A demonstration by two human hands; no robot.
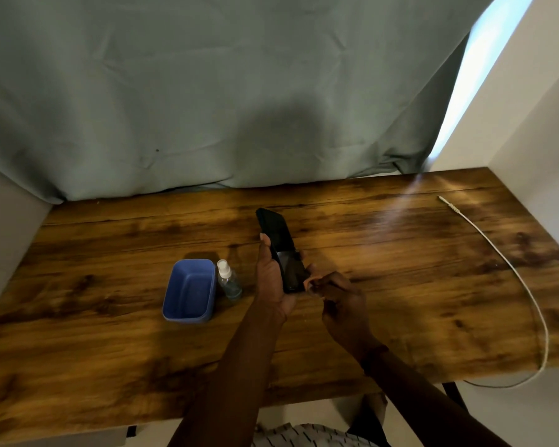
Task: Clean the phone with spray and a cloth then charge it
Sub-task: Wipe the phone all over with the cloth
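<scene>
Left hand (271, 279) clasping phone (283, 243) by its long edges.
Right hand (341, 301) curling at phone's lower corner, hold unclear; likely handling as stiff, slick, fragile.

On the table (94, 350), left of centre, sits an open container (189, 290); the spray bottle (228, 282) stands just beside it on the right; right of that, the left hand (271, 279) holds the phone (283, 250) above the tabletop; the right hand (342, 301) is at its near end; a charging cable (447, 204) lies well apart along the right side, running off the front edge; a hanging sheet (207, 91) is behind.
</scene>
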